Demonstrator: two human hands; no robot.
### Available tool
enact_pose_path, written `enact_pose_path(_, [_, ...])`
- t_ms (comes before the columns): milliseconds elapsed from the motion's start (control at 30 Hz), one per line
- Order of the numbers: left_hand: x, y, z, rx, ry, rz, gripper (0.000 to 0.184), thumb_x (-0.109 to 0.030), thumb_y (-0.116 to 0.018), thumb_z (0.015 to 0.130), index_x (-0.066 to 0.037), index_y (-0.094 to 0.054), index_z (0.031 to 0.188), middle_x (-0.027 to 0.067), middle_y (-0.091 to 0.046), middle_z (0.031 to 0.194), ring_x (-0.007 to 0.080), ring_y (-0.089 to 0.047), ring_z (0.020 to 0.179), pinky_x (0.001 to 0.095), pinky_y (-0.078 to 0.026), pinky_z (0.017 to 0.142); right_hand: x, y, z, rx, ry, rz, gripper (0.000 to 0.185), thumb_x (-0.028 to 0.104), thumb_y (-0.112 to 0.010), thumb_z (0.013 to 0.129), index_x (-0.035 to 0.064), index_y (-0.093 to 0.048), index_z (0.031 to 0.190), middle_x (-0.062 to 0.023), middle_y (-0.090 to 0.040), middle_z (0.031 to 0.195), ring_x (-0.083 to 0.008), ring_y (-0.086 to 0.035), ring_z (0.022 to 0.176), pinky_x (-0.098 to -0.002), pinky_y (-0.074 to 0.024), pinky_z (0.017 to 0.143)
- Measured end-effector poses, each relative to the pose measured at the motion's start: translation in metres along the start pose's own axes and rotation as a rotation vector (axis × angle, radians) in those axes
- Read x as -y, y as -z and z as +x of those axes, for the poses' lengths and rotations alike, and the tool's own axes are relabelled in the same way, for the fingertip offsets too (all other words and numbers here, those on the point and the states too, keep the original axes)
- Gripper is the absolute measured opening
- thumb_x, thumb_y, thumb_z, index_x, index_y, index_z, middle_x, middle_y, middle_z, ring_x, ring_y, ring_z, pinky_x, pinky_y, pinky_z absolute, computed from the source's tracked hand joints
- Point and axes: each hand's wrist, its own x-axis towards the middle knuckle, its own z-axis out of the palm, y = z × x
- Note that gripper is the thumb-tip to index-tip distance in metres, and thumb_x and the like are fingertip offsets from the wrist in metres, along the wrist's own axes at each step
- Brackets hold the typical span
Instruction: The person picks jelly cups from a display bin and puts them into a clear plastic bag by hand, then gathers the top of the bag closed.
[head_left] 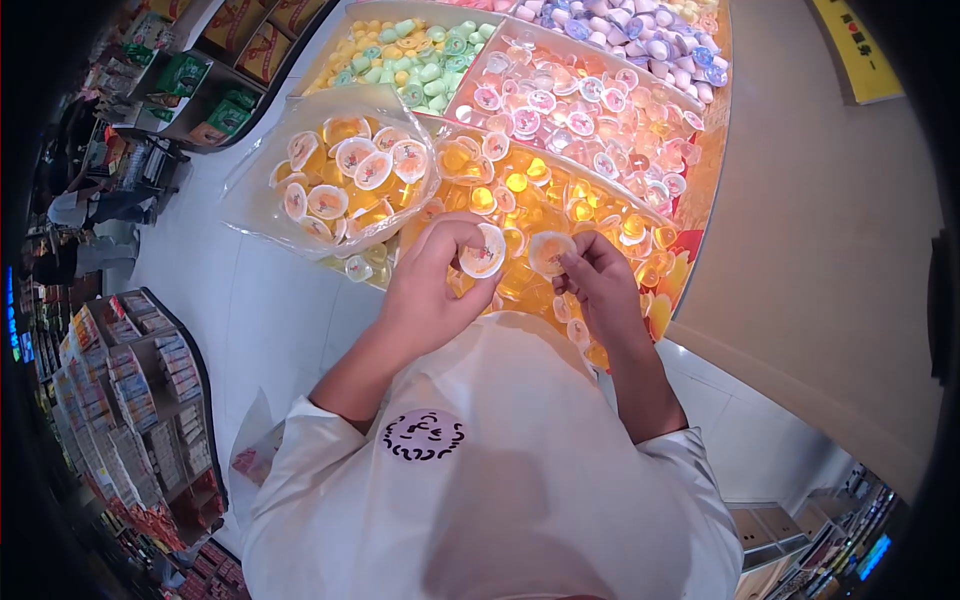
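Between the thumb and fingers of my left hand (432, 285) is a jelly cup (483, 251), its round printed lid facing up. My right hand (607, 287) pinches a second jelly cup (549, 254) by its edge, a short way to the right. Both hands are over a bin compartment of loose orange jelly cups (632, 228). Left of it, a clear plastic bag (262, 228) stands wide at the top, filled with orange jelly cups (354, 157) whose lids show.
Further compartments hold pink jelly cups (560, 100), green and yellow ones (420, 70), and purple ones (625, 30). A beige panel (810, 220) borders the bin on the right. Store shelves (150, 400) stand at left, with people (95, 208) beyond the white floor (205, 230).
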Motion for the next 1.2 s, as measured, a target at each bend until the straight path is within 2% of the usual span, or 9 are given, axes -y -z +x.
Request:
enact_pose_path(200, [-0.03,0.079,-0.004,-0.192,-0.173,0.119,0.04,0.0,-0.08,0.078,-0.004,-0.061,0.113,0.0147,-0.066,0.125,0.0274,-0.067,0.109,0.0346,-0.055,0.086,0.034,-0.073,0.019,0.246,0.106,0.04,0.017,0.011,-0.071,0.098,0.0052,-0.056,0.103,-0.002,-0.064,0.091,-0.0095,-0.066,0.08,-0.0257,-0.0567,0.074])
enact_pose_path(400, [-0.014,0.136,0.014,-0.267,-0.003,0.565,0.031,0.004,-0.076,0.081,-0.002,-0.063,0.109,0.0134,-0.067,0.128,0.0261,-0.068,0.105,0.0333,-0.055,0.081,0.044,-0.152,0.072,0.236,0.319,-0.432,0.015,0.01,-0.071,0.097,0.0036,-0.057,0.099,-0.001,-0.064,0.087,-0.0086,-0.061,0.072,-0.0248,-0.0506,0.066])
enact_pose_path(500, [0.006,0.148,0.023,-0.251,0.06,0.625,0.033,0.004,-0.074,0.084,-0.002,-0.062,0.114,0.014,-0.067,0.125,0.0271,-0.068,0.098,0.0346,-0.057,0.081,0.047,-0.185,0.093,0.271,0.681,-0.94,0.012,0.007,-0.07,0.092,0.0025,-0.059,0.095,-0.0133,-0.061,0.083,-0.0273,-0.064,0.073,-0.0365,-0.0529,0.067])
enact_pose_path(600, [0.007,0.148,0.03,-0.235,0.128,0.602,0.03,0.005,-0.072,0.085,0.0,-0.063,0.114,0.015,-0.067,0.123,0.0261,-0.069,0.092,0.0352,-0.057,0.081,0.029,-0.199,0.124,0.223,0.885,-1.169,0.008,0.008,-0.066,0.094,0.003,-0.06,0.095,-0.0157,-0.064,0.089,-0.0325,-0.066,0.08,-0.0401,-0.0539,0.069])
enact_pose_path(733, [0.003,0.152,0.024,-0.317,0.038,0.525,0.026,0.006,-0.071,0.086,0.001,-0.064,0.111,0.0152,-0.068,0.121,0.0254,-0.069,0.089,0.0344,-0.057,0.081,0.032,-0.203,0.12,0.232,0.809,-1.153,0.007,0.009,-0.063,0.096,0.0022,-0.062,0.097,-0.0181,-0.065,0.096,-0.0358,-0.067,0.084,-0.0415,-0.0545,0.072])
enact_pose_path(833, [-0.013,0.156,0.012,-0.401,0.062,0.262,0.025,0.002,-0.073,0.085,-0.001,-0.066,0.108,0.0157,-0.068,0.115,0.0356,-0.068,0.102,0.0416,-0.057,0.083,0.047,-0.188,0.094,0.267,0.695,-1.059,0.009,0.008,-0.064,0.096,0.001,-0.063,0.101,-0.0161,-0.066,0.097,-0.0319,-0.069,0.085,-0.0377,-0.0556,0.073])
enact_pose_path(933, [-0.022,0.152,-0.001,-0.241,-0.173,0.146,0.023,0.001,-0.073,0.084,-0.001,-0.068,0.106,0.0145,-0.071,0.108,0.0322,-0.07,0.097,0.0404,-0.058,0.078,0.057,-0.157,0.066,0.221,0.63,-0.896,0.012,0.007,-0.066,0.095,0.0,-0.065,0.106,-0.0123,-0.067,0.096,-0.0248,-0.07,0.087,-0.0344,-0.0562,0.077])
enact_pose_path(1000, [-0.025,0.14,-0.002,0.05,-0.348,-0.069,0.022,-0.006,-0.078,0.082,0.001,-0.067,0.1,0.014,-0.073,0.102,0.024,-0.07,0.086,0.0328,-0.055,0.075,0.05,-0.125,0.056,0.043,0.528,-0.776,0.012,0.006,-0.068,0.095,0.001,-0.065,0.106,-0.0052,-0.066,0.092,-0.0147,-0.068,0.086,-0.0303,-0.0553,0.078])
enact_pose_path(1200, [0.012,0.063,0.006,0.388,-0.319,-0.115,0.017,-0.007,-0.075,0.086,-0.001,-0.068,0.101,0.0119,-0.071,0.093,0.0219,-0.069,0.082,0.0347,-0.054,0.072,0.004,-0.023,0.029,-0.226,0.238,-0.642,0.008,0.008,-0.068,0.098,0.0025,-0.066,0.103,0.0027,-0.06,0.085,-0.0054,-0.054,0.074,-0.0232,-0.0487,0.071])
